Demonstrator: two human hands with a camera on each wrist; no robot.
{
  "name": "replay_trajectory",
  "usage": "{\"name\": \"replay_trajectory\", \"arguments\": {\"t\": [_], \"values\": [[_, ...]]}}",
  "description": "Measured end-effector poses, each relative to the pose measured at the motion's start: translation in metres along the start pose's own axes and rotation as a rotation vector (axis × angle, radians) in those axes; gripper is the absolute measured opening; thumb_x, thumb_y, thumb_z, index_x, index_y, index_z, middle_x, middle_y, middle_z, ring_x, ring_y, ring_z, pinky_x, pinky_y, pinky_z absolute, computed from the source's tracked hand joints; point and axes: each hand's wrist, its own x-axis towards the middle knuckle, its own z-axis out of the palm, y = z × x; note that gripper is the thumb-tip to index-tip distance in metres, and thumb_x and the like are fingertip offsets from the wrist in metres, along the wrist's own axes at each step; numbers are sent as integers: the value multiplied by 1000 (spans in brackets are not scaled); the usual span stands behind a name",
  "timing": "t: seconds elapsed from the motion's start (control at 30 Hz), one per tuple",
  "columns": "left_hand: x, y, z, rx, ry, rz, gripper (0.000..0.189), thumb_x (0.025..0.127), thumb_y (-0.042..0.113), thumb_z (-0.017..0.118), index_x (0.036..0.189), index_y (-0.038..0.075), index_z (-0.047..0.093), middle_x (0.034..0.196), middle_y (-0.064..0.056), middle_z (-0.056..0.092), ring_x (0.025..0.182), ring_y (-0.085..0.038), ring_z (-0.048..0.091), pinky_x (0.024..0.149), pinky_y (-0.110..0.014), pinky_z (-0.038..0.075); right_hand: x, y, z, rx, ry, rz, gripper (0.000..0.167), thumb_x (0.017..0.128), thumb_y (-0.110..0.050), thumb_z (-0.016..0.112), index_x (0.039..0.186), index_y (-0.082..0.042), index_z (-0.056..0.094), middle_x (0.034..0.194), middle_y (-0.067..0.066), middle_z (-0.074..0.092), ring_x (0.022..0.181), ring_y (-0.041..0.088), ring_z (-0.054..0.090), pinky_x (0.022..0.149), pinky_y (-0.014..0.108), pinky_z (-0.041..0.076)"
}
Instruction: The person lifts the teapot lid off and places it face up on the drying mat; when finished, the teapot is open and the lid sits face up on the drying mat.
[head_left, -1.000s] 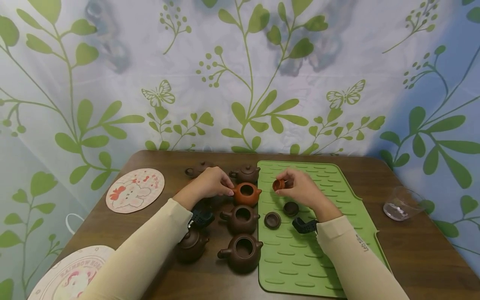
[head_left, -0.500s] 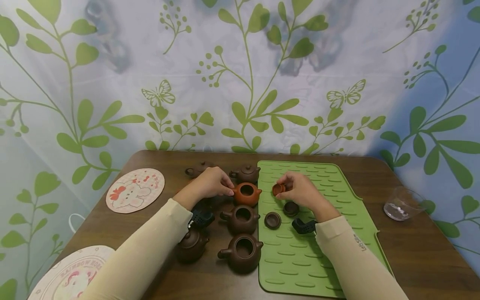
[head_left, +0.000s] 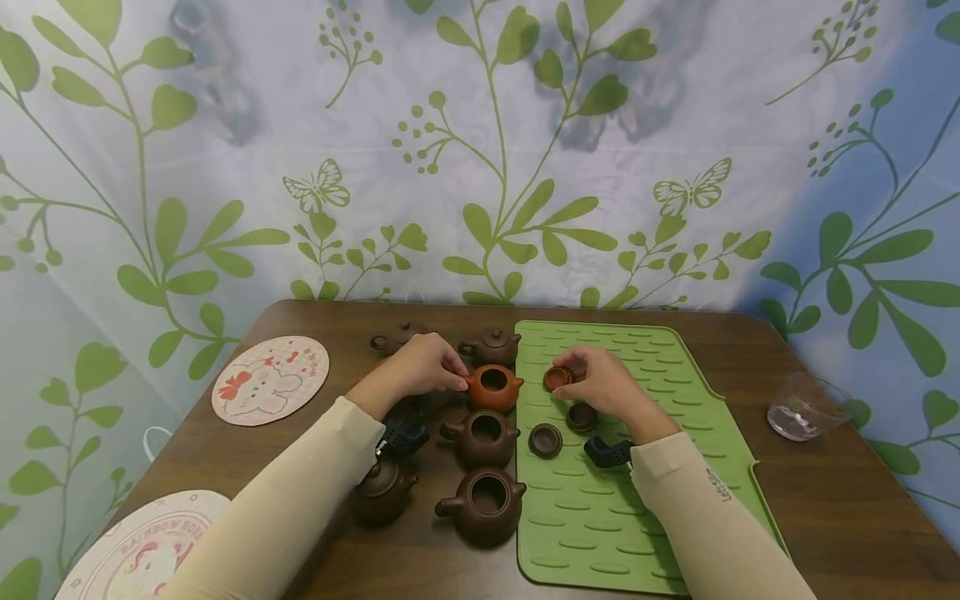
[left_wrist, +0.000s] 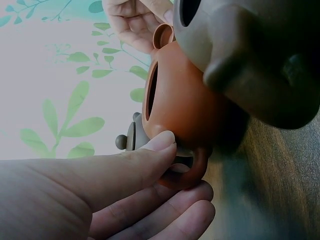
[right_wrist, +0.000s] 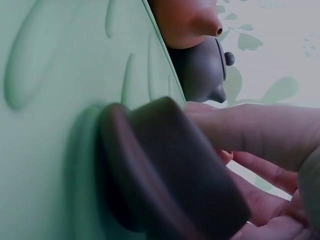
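My left hand (head_left: 429, 367) pinches the handle of an orange clay teapot (head_left: 495, 388), whose top is uncovered. In the left wrist view the thumb (left_wrist: 161, 141) lies on the handle loop (left_wrist: 197, 170). Just right of its spout, my right hand (head_left: 600, 379) holds the matching orange lid (head_left: 557, 379) by its edge, hollow side up, low over the green mat (head_left: 570, 508). Two dark brown lids, one (head_left: 582, 417) close by my right hand and another (head_left: 545, 441) further left, lie upturned on the mat. The near dark lid (right_wrist: 175, 170) mostly hides the orange one in the right wrist view.
Two lidless brown teapots, one middle (head_left: 481, 439) and one front (head_left: 483, 507), line the mat's left edge. Lidded brown teapots stand behind (head_left: 491, 348), at the back left (head_left: 397, 337) and beneath my left forearm (head_left: 382, 493). A clear cup (head_left: 797, 417) stands far right; round coasters (head_left: 272, 381) lie left.
My right hand has moved slightly down with the orange lid, whose hollow side has turned from facing left to facing up. My left hand stays on the orange teapot's handle.
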Motion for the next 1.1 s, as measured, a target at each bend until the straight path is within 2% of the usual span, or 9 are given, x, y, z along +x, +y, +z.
{"name": "replay_trajectory", "arguments": {"t": [0.2, 0.4, 0.6, 1.1], "values": [[1, -1, 0, 6, -2, 5, 13, 94, 16, 83, 105, 10, 84, 93, 2, 76, 84, -27, 75, 74, -36, 60, -1, 1, -3, -11, 11, 24, 44, 88, -8, 88, 126, 0, 69, 116, 12, 71, 105, 31, 68, 89, 51, 56], [2, -1, 0, 19, -2, 5, 14, 93, 16, 84, 106, 11, 84, 93, 2, 76, 83, -26, 75, 74, -36, 60, -1, 2, -6, 27, 8, 26, 47, 88, -9, 88, 128, 2, 67, 119, 14, 70, 109, 32, 68, 92, 52, 55], [2, 0, 0, 44, -5, 9, 15, 93, 17, 84, 107, 11, 84, 94, 2, 76, 83, -25, 75, 74, -36, 60, 0, 4, -9, 53, 11, 44, 49, 88, -12, 89, 129, 3, 67, 120, 14, 70, 109, 32, 67, 93, 51, 54], [2, -1, 1, 39, -4, 0, 14, 93, 18, 84, 107, 13, 84, 95, 3, 76, 83, -24, 74, 75, -37, 59, -5, 5, -14, 66, 50, 73, 46, 93, -17, 84, 130, 3, 67, 120, 17, 70, 113, 35, 65, 95, 55, 52]]}}
